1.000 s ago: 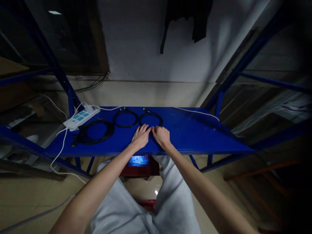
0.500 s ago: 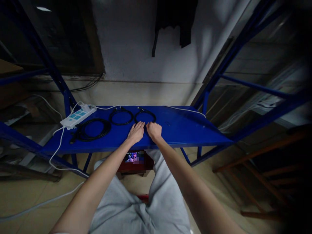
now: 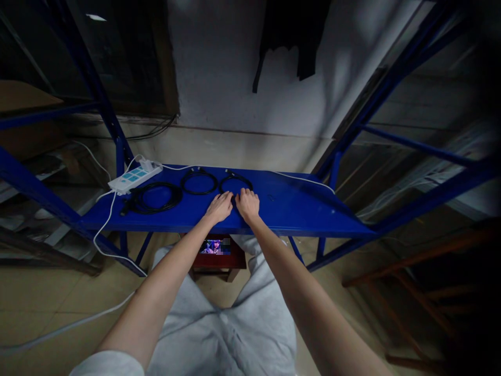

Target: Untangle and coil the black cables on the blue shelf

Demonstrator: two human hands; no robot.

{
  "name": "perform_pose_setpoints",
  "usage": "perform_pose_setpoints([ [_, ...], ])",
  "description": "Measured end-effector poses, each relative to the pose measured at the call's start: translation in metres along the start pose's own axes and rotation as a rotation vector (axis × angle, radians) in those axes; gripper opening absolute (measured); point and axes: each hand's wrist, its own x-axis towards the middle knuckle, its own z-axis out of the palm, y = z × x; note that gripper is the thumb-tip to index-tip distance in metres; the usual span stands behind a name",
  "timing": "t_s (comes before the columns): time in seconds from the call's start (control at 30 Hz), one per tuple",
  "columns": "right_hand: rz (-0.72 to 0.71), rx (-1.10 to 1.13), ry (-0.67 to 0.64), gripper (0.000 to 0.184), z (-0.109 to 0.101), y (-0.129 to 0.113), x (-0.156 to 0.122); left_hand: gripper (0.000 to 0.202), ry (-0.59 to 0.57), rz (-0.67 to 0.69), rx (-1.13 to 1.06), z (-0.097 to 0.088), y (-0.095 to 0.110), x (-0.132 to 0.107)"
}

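Observation:
Two hands work close together at the near side of the rightmost coil of black cable (image 3: 236,174), which lies on a blue shelf (image 3: 297,211). My left hand (image 3: 220,207) has its fingers bent and pressed together at the near part of the cable. My right hand (image 3: 248,203) is curled just beside it, knuckles up, closed on the same stretch. The fingers hide the short piece of cable between them. A second black cable coil (image 3: 199,192) sits to the left, with its plug ends at the back. Further left rests a larger, thicker cable coil (image 3: 158,211).
A white power strip (image 3: 133,177) with cords stands at the shelf's left end. A thin white cord (image 3: 301,177) runs along the back edge. Blue uprights (image 3: 334,169) frame the shelf. Below, a lit phone screen (image 3: 213,247) rests on a reddish-brown stool (image 3: 225,262).
The view has shifted slightly, so the shelf appears a little higher and further right. My right fingers have reshaped their grip. The coils keep their places on the shelf.

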Motion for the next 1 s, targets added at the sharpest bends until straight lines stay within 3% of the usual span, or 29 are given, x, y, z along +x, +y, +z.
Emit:
perform_pose_setpoints([
  [0.5,-0.052,0.016,0.018,0.027,-0.007,0.001,-0.009,0.049,-0.022,-0.008,-0.013,0.000,-0.001,-0.001],
  [1.0,-0.124,0.013,0.015,0.041,-0.015,0.005,-0.019,0.050,-0.011,-0.008,-0.005,-0.001,0.000,-0.003],
])
